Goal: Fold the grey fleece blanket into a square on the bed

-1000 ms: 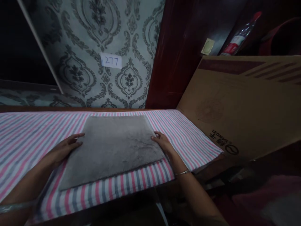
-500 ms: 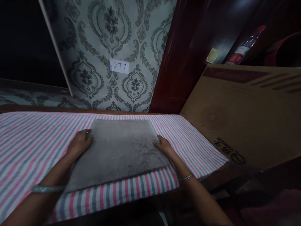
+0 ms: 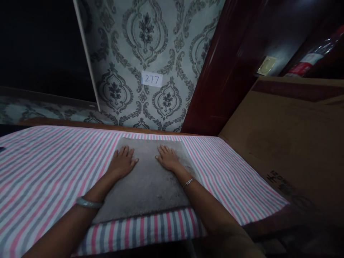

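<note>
A grey, soft-looking rectangular cloth (image 3: 146,193) lies flat on a pink, white and grey striped tablecloth (image 3: 64,157). My left hand (image 3: 123,162) rests palm down on the cloth's left part, fingers spread. On its upper right part my right hand (image 3: 168,157) also lies flat, with the fingers apart. Neither hand grips anything. A jade-coloured bangle (image 3: 89,203) is on my left wrist and a thin bracelet (image 3: 189,181) on my right. The cloth's near edge runs close to the table's front edge, and slight wrinkles show on its right side.
A large cardboard box (image 3: 258,132) stands along the table's right side, with a red-labelled bottle (image 3: 306,64) behind it. A dark screen (image 3: 45,50) is at the upper left. A paper marked 277 (image 3: 152,79) is on the patterned wall.
Both hands have let go of the grey cloth's side edges and moved inward, now lying flat on top of it. The view has shifted a little to the left.
</note>
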A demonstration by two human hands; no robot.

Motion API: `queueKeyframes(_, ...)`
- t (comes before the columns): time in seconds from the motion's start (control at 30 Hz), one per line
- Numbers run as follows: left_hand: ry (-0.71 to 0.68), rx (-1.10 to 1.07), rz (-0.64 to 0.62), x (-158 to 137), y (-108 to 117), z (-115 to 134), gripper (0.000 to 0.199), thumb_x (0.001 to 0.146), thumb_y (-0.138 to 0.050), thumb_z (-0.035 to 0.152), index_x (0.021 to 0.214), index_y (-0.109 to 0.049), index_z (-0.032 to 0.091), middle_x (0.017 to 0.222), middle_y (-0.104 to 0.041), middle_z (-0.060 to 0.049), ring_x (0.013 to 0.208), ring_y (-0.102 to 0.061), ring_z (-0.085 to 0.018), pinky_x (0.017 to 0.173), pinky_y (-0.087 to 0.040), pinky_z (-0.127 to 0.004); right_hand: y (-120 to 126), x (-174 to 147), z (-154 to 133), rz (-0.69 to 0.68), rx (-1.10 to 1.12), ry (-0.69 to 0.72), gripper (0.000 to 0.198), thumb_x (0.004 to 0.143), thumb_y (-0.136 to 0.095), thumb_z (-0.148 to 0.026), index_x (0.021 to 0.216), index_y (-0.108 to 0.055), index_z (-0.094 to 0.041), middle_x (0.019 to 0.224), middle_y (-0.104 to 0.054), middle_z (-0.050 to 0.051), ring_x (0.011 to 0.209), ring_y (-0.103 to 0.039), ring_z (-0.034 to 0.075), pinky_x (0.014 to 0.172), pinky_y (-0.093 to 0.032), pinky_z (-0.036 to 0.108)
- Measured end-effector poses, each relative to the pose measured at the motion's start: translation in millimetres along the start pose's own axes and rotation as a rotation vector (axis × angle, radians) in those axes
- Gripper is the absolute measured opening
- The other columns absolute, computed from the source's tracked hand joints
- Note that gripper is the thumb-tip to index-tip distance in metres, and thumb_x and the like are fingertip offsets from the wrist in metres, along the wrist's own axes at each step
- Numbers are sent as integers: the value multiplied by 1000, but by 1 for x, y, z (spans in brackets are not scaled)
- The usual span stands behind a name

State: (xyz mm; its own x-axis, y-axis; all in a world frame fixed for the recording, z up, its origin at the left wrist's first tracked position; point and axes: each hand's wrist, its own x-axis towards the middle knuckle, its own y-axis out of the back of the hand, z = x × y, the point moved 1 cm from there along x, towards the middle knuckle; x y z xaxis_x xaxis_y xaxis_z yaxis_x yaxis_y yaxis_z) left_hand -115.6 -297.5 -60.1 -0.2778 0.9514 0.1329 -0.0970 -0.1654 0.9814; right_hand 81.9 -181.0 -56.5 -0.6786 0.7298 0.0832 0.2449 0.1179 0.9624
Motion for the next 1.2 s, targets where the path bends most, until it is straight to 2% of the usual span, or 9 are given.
queueKeyframes(0.1, 12, 80, -43, -3, -1, -1, 64, 94, -36, 45, 149, -37, 12, 158, -27, -20, 149, -18, -32, 118, -18, -51, -8, -3, 5, -56, -58, 7, 60, 100, -30, -47, 155, -26, -23, 164, -18, 7, 150, -13, 27, 118, -12, 53)
queueKeyframes(0.27, 0, 107, -89, -2, 3, -4, 66, 94, -34, 53, 152, -31, 22, 162, -21, -13, 150, -14, -33, 119, -16, -50, -8, -4, 6, -61, -69, -3, 59, 101, -27, -49, 155, -26, -26, 164, -17, 5, 151, -11, 26, 119, -10, 51)
queueKeyframes(0.43, -36, 41, -76, -2, 1, -8, 63, 93, -35, 54, 152, -31, 30, 160, -28, -2, 150, -13, -35, 118, -16, -55, -3, -1, 3, -97, -67, -7, 59, 102, -27, -49, 156, -24, -27, 164, -14, 6, 151, -9, 28, 118, -9, 54)
queueKeyframes(0.57, -44, 55, -49, -3, 0, -9, 61, 93, -37, 51, 150, -36, 29, 159, -31, -2, 149, -17, -37, 117, -19, -56, -4, -6, -13, -184, -42, 144, 60, 101, -26, -51, 156, -21, -29, 165, -11, 5, 151, -7, 29, 117, -9, 59)
queueKeyframes(0.73, -51, 82, -30, -2, 0, -9, 61, 93, -36, 50, 150, -37, 27, 159, -31, -2, 148, -18, -37, 117, -20, -54, -6, -3, -20, -201, 42, 332, 58, 102, -26, -48, 157, -17, -29, 164, -15, 3, 151, -7, 23, 120, -8, 52)
queueKeyframes(0.8, -46, 91, -39, 0, 0, -9, 62, 93, -35, 51, 150, -36, 28, 159, -30, -2, 148, -18, -36, 116, -21, -54, 0, 5, -5, -231, 83, 288, 55, 103, -25, -44, 156, -20, -31, 163, -19, 2, 151, -12, 21, 120, -11, 50)
queueKeyframes(0.93, -39, 105, -57, 1, 2, -7, 63, 93, -32, 52, 152, -32, 28, 160, -28, -2, 149, -17, -36, 116, -21, -55, 18, 17, 46, -90, 35, -81, 56, 102, -23, -39, 156, -22, -24, 163, -19, 4, 151, -12, 23, 119, -12, 50)
queueKeyframes(1.0, -36, 111, -68, 1, 2, -6, 64, 93, -31, 52, 152, -31, 28, 160, -27, -1, 149, -16, -36, 116, -21, -54, 21, 17, 64, -54, -23, -189, 57, 102, -23, -40, 157, -20, -23, 164, -14, 3, 151, -8, 23, 119, -10, 50)
queueKeyframes(1.2, -12, 79, -84, 0, 4, -3, 61, 94, -32, 50, 152, -33, 29, 161, -27, -1, 150, -13, -35, 117, -18, -56, 10, 13, 73, -45, -71, -216, 58, 102, -19, -41, 157, -19, -24, 165, -14, 1, 151, -7, 21, 119, -12, 50)
